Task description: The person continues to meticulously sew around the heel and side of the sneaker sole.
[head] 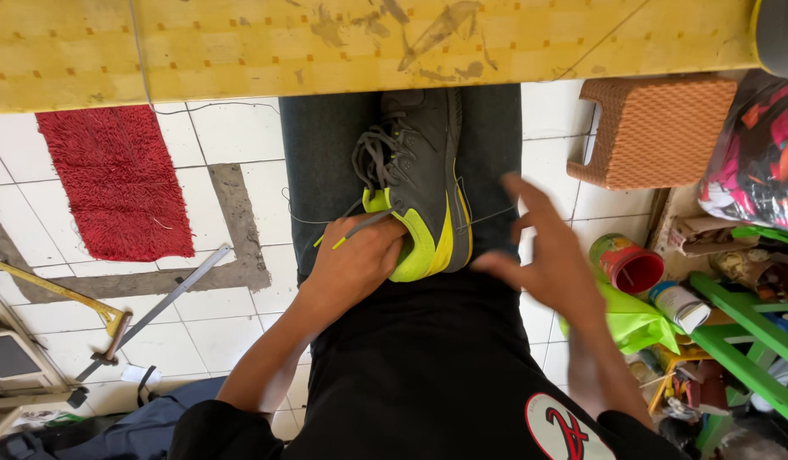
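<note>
A dark grey sports shoe with a neon yellow heel and loose grey laces rests on my lap, toe pointing away from me. My left hand grips its yellow heel end, with a yellow-tipped lace lying across my knuckles. My right hand hovers just right of the shoe, fingers spread and motion-blurred, apparently holding nothing. A thin thread runs across my thighs on both sides of the shoe.
A yellow worktable edge spans the top. On the tiled floor lie a red mat, a hammer and a metal strip. To the right are a woven stool, a red cup, a green cloth and a green rack.
</note>
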